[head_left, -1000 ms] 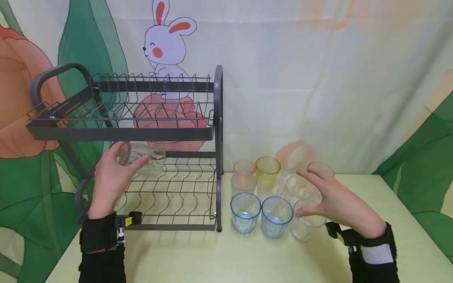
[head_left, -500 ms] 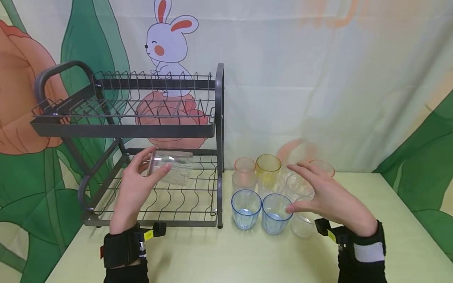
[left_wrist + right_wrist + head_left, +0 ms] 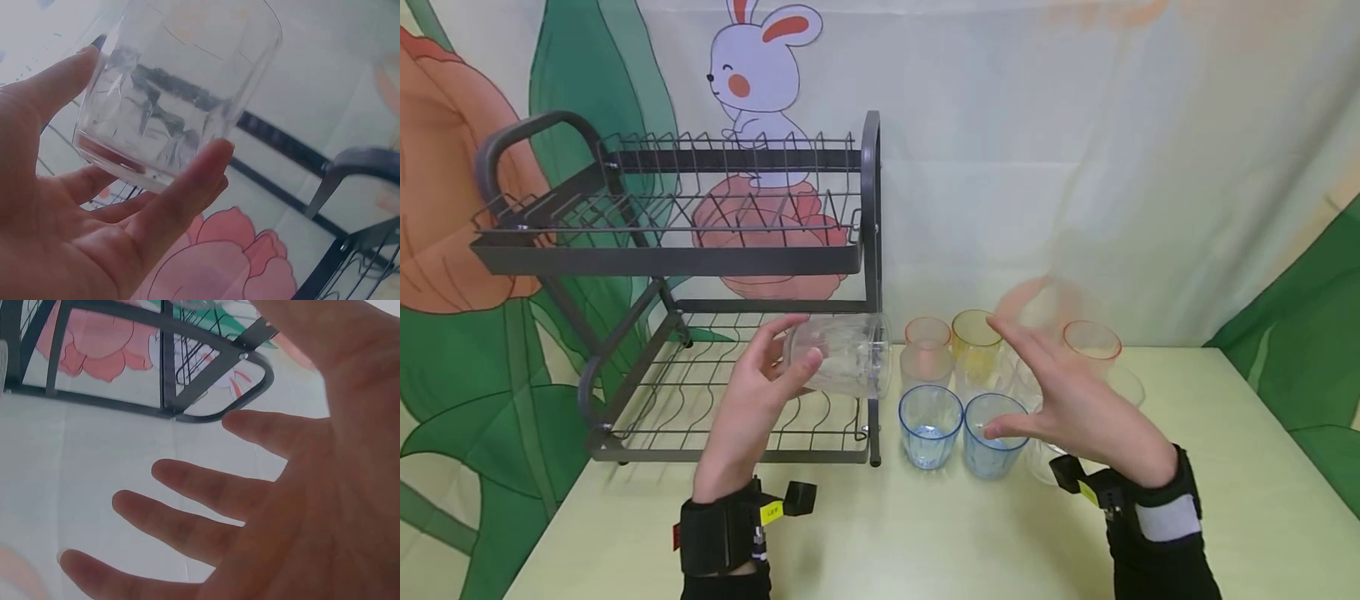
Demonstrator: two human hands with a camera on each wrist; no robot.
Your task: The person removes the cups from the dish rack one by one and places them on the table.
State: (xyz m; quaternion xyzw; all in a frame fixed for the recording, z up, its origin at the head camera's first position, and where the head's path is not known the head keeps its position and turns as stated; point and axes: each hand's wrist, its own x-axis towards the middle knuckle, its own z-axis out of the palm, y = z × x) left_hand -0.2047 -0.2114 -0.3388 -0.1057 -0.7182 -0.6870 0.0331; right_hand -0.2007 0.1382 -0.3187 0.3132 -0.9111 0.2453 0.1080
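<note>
My left hand (image 3: 756, 392) grips a clear glass (image 3: 842, 354) near its base end, thumb on the near side. In the head view the glass lies sideways in the air, across the rack's right post. The left wrist view shows the fingers spread around the lower part of the clear glass (image 3: 169, 100). My right hand (image 3: 1067, 396) hovers over the group of glasses with thumb and fingers spread apart and nothing held. Below its thumb stands a blue-rimmed glass (image 3: 992, 458), beside another blue-rimmed glass (image 3: 928, 446). In the right wrist view the right hand (image 3: 269, 512) has straight, separated fingers.
A black two-tier dish rack (image 3: 737, 456) stands on the left of the pale table (image 3: 925, 542). Behind the blue-rimmed glasses stand a yellow glass (image 3: 976, 327), orange-rimmed glasses (image 3: 927, 332) and clear ones, partly hidden by the right hand. A printed curtain hangs behind.
My left hand has carried the clear glass rightward from inside the rack's lower tier to its right post. The right hand has shifted slightly left, its fingers still spread.
</note>
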